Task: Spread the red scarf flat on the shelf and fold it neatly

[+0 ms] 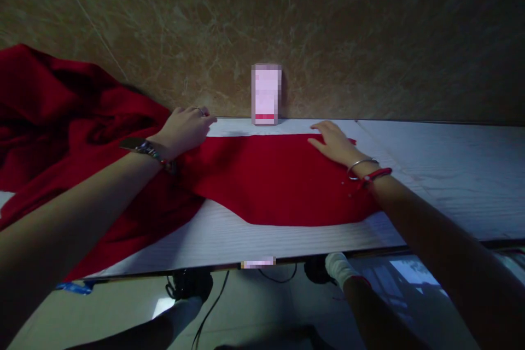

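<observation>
The red cloth [270,180] lay on the white table [451,175], which stood against a mottled brown wall [369,27]. One part of it was spread flat in the middle, between the two hands. The rest rose in a loose heap [61,115] at the left and ran down to the table's near edge.

The left hand [186,128], a watch [141,146] on its wrist, rested at the far edge of the flat part with its fingers curled downward. Its grip could not be read from here: the fingertips met the cloth's edge, but whether they pinched it or only pressed on it was hidden. The right hand [334,142] lay palm down on the far right corner of the flat part, fingers apart and straight, holding nothing. A silver bangle [363,167] and a red band [377,175] sat on its wrist.

A small pink box [266,94] stood upright against the wall just beyond the cloth, between the hands, its face blurred. Below the table a foot in a white sock [340,268] and a dark cable [213,306] showed on the floor.

As a judgement, the laying-out looked partly done. The stretch between the hands was smooth, with a clean far edge, though its near edge curved unevenly — and the larger share at the left was bunched and not yet flattened.
</observation>
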Tool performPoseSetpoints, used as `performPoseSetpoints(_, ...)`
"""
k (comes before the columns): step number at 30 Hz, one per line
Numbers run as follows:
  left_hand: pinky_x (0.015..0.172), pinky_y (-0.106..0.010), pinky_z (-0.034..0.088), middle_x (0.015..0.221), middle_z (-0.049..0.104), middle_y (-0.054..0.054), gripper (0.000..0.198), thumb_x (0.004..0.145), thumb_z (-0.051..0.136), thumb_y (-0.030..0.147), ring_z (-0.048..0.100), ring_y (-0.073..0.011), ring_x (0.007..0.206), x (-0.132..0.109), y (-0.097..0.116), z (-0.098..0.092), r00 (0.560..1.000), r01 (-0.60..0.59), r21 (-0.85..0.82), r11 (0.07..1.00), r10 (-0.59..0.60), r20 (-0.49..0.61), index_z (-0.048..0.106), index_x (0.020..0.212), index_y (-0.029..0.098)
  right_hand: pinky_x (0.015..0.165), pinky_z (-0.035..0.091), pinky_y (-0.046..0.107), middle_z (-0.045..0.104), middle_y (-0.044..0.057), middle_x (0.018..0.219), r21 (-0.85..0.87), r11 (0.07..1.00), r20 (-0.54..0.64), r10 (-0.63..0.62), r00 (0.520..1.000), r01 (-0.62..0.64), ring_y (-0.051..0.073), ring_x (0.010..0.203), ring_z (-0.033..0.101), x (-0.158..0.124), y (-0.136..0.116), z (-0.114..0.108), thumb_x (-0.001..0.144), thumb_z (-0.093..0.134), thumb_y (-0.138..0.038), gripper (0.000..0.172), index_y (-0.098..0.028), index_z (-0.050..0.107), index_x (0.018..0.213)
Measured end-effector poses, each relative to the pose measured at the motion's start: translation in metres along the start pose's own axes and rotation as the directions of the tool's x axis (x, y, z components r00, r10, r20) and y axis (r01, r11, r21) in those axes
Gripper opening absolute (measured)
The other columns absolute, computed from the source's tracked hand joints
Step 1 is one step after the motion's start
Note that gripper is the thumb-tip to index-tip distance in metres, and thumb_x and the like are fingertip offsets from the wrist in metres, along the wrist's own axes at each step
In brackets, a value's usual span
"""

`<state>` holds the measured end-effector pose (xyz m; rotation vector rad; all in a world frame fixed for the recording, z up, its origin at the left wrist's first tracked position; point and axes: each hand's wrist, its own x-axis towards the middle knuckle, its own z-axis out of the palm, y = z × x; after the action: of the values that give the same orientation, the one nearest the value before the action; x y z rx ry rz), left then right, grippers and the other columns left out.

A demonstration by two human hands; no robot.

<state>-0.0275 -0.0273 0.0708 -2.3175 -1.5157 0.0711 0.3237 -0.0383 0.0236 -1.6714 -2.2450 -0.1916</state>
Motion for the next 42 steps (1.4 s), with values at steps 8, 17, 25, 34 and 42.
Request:
performPoseSetpoints(8,0.107,-0.056,0.022,0.153,0.020,-0.008,0.060,0.091,0.022,0.053,0.017,-0.0297,0.139,-0.012,0.066,0.038,0.957,0.087,-0.313,0.946,0.008,0.290,0.024,0.144,0.025,0.108,0.023,0.053,0.030,0.004,0.150,-0.036,0.994,0.320,0.114,0.940,-0.108,0.026,0.137,0.025,-0.022,-0.035,0.025,0.090,0.029,-0.048,0.054,-0.028,0.037,0.139)
performPoseSetpoints(17,0.110,-0.052,0.016,0.153,0.016,-0.004,0.058,0.091,0.020,0.048,0.014,-0.0263,0.140,-0.034,0.051,0.046,0.964,0.038,-0.335,0.941,0.053,0.259,0.022,0.145,0.025,0.108,0.024,0.049,0.027,0.009,0.150,-0.172,0.961,0.334,0.264,0.905,-0.217,0.027,0.137,0.023,-0.045,-0.008,0.015,0.091,0.028,-0.043,0.057,-0.020,0.033,0.142)
performPoseSetpoints(25,0.106,-0.035,0.030,0.143,0.038,-0.014,0.060,0.084,0.038,0.041,0.039,-0.0244,0.129,-0.030,0.035,0.029,0.934,-0.012,-0.331,0.943,0.129,0.334,0.039,0.137,0.013,0.106,0.030,0.046,0.039,0.011,0.145,-0.126,0.982,0.376,0.181,0.909,-0.144,0.028,0.133,0.033,-0.045,-0.022,0.008,0.087,0.039,-0.045,0.057,-0.019,0.041,0.138)
performPoseSetpoints(34,0.104,-0.055,0.027,0.149,0.028,-0.012,0.060,0.091,0.020,0.051,0.023,-0.0318,0.137,0.009,0.114,0.025,0.956,0.279,-0.410,0.869,-0.212,0.201,0.034,0.140,0.021,0.089,0.043,0.043,0.055,0.023,0.121,-0.175,0.894,0.223,0.444,0.868,-0.412,0.031,0.114,0.050,-0.004,-0.046,-0.001,0.087,0.041,-0.039,0.047,-0.008,0.057,0.118)
performPoseSetpoints(42,0.108,-0.054,0.021,0.151,0.024,-0.007,0.061,0.090,0.016,0.051,0.018,-0.0291,0.139,0.005,0.117,0.030,0.950,0.286,-0.389,0.876,-0.206,0.234,0.031,0.142,0.023,0.091,0.037,0.057,0.047,0.025,0.130,-0.197,0.801,0.096,0.590,0.802,-0.566,0.039,0.120,0.043,-0.008,-0.050,0.017,0.087,0.035,-0.042,0.052,-0.009,0.055,0.123)
